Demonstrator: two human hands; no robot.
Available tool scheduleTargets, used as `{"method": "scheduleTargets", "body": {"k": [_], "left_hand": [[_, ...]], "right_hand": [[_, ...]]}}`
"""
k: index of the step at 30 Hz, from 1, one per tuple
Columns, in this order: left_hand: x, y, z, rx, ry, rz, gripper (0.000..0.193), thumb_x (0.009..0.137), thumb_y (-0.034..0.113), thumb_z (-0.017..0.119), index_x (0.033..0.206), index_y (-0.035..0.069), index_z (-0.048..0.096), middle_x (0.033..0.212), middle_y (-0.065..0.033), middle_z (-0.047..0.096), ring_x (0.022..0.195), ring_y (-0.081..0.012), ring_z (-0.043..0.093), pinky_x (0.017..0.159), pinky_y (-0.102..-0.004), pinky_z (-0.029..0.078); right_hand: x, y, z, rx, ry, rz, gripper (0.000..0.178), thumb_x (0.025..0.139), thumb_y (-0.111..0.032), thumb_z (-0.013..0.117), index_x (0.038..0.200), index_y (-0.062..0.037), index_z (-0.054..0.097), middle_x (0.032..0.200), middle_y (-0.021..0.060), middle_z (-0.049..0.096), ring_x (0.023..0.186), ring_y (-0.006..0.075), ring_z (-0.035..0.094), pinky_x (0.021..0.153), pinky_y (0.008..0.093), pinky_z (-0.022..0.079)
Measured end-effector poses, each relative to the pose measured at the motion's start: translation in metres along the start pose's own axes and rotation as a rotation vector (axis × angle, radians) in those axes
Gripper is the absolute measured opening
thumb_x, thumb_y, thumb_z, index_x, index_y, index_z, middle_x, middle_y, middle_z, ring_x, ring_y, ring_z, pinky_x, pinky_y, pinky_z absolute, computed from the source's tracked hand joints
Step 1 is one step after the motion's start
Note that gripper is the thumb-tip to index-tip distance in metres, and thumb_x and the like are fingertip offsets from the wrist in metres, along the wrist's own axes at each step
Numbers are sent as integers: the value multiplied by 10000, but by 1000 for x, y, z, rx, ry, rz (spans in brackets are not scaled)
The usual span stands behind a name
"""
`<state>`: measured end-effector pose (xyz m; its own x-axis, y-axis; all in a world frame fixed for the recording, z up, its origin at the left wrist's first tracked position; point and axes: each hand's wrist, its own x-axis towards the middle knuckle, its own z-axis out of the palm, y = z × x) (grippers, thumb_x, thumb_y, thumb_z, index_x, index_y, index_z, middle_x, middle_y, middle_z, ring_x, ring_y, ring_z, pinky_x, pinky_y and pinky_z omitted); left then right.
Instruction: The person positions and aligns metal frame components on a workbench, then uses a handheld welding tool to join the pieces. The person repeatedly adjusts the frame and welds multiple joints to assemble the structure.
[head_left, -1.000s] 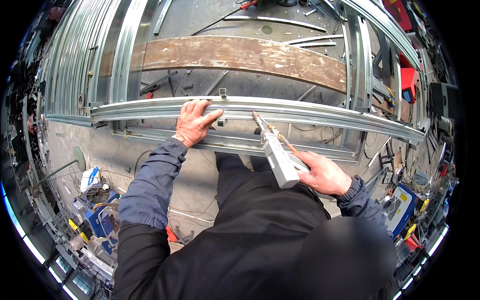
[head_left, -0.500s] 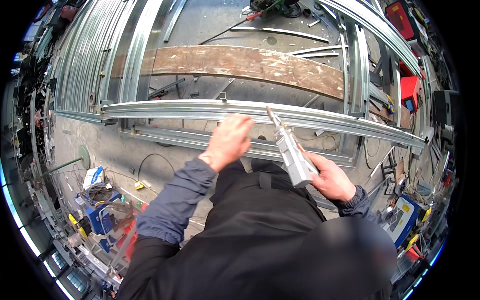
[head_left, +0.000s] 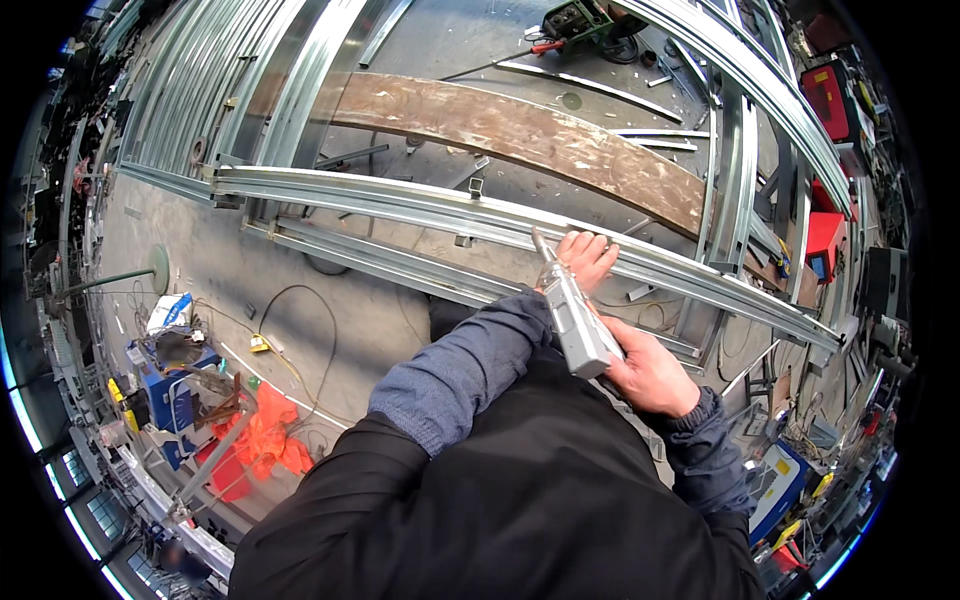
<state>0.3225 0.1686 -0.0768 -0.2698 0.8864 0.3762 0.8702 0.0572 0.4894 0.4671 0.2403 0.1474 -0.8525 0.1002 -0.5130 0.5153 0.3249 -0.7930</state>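
Observation:
My right hand (head_left: 652, 368) is closed round the rear of a grey, boxy welding gun (head_left: 578, 325). Its narrow nozzle points forward, its tip close to a long galvanized steel rail (head_left: 400, 200) that crosses in front of me. Beyond the gun, my left hand (head_left: 588, 258) has its fingers stretched out over the rail, partly behind the nozzle; the gun hides its palm and thumb. Whether the left hand touches the gun cannot be told. A short piece of square tube (head_left: 476, 187) stands upright at the rail's far edge.
A brown, worn plank (head_left: 520, 135) spans the frame beyond the rail. Parallel steel profiles (head_left: 190, 100) lie at far left. A red box (head_left: 825, 245) is at right. Cables, an orange sheet (head_left: 265, 430) and a blue machine (head_left: 170, 385) stand on the left floor.
My left hand has moved right and forward, from left of the gun to beside its nozzle, its fingers now spread. The right hand keeps its hold on the gun. The view has turned slightly.

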Motion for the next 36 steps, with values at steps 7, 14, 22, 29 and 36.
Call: {"method": "scheduleTargets", "body": {"k": [7, 14, 22, 29, 36], "left_hand": [[-3, -5, 11, 51, 130, 42, 603, 809, 292, 857, 1361, 108, 700, 1275, -98, 634, 1211, -305, 599, 1068, -483, 469], [-2, -5, 15, 31, 135, 23, 551, 834, 280, 830, 1344, 112, 704, 1251, -104, 640, 1184, -306, 605, 1039, -487, 485], [-1, -7, 16, 39, 144, 27, 513, 848, 271, 819, 1324, 115, 707, 1243, -103, 641, 1172, -304, 609, 1023, -481, 490], [-2, -9, 18, 28, 133, 30, 508, 843, 268, 818, 1318, 121, 713, 1232, -98, 643, 1156, -302, 611, 1017, -479, 487], [0, -8, 14, 10, 143, 31, 517, 828, 275, 821, 1313, 125, 720, 1231, -93, 643, 1144, -299, 616, 1014, -471, 489]], "right_hand": [[18, 15, 18, -236, -14, -40, 613, 1048, -327, 699, 1586, -89, 528, 1143, 251, 689, 1067, 460, 687, 933, 511, 561], [26, 8, 20, -238, -44, -33, 651, 1045, -356, 706, 1619, -127, 500, 1131, 245, 681, 1045, 454, 688, 926, 513, 562], [29, 9, 21, -274, -47, 12, 641, 1035, -405, 722, 1574, -107, 543, 1112, 238, 683, 1040, 457, 697, 910, 524, 567], [26, 5, 22, -278, -24, 25, 617, 1026, -420, 733, 1522, -89, 574, 1105, 253, 677, 1008, 477, 700, 879, 538, 572], [25, 8, 23, -280, -22, 18, 628, 1032, -412, 725, 1547, -97, 551, 1107, 263, 677, 994, 479, 702, 875, 536, 573]]}}
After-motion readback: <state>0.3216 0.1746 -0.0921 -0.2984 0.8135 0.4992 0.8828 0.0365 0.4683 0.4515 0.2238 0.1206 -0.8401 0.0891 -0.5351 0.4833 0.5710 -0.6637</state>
